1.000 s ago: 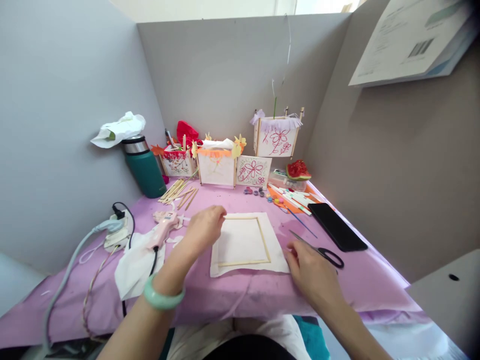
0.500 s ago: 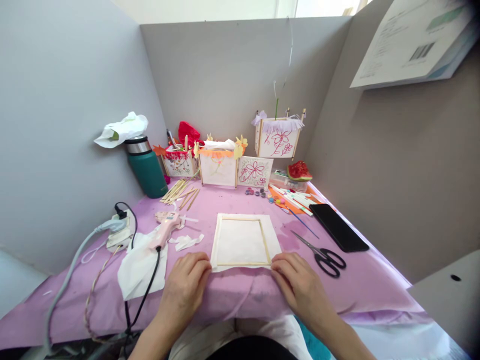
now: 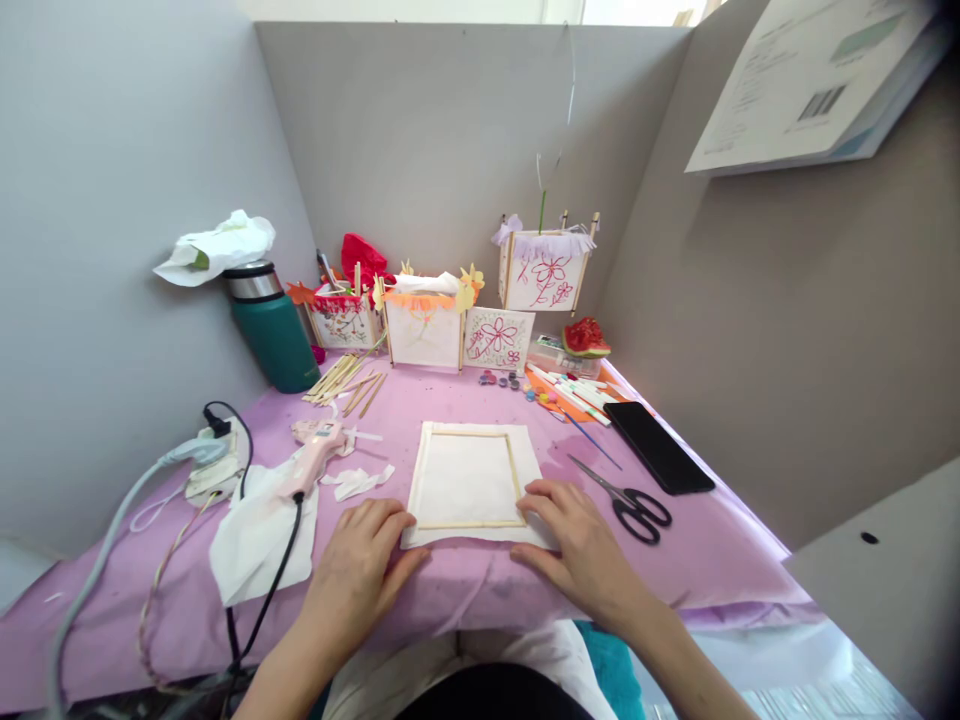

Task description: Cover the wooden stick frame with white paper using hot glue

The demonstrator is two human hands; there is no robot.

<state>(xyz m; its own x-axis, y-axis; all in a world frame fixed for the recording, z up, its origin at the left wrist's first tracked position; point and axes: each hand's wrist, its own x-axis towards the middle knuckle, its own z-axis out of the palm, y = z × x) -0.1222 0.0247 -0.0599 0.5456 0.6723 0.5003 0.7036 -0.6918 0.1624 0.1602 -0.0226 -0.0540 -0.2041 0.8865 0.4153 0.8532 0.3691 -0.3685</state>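
Note:
A white paper sheet lies flat on the table with thin wooden sticks forming a rectangular frame on top of it. My left hand rests at the sheet's near left corner, fingertips touching the edge and thumb held apart on the cloth. At the opposite near corner, my right hand has its fingertips on the right end of the near stick. Its thumb is spread below the paper's front edge. Neither hand grips anything. Black-handled scissors lie just right of my right hand.
A pink glue gun lies on tissue to the left, its cable running to a power strip. Behind are loose sticks, a green bottle, and decorated paper boxes. A phone and markers lie right.
Both thumbs have come away from the fingers at the sheet's near corners. My right fingers have moved inward onto the stick frame. The whole view has shifted slightly.

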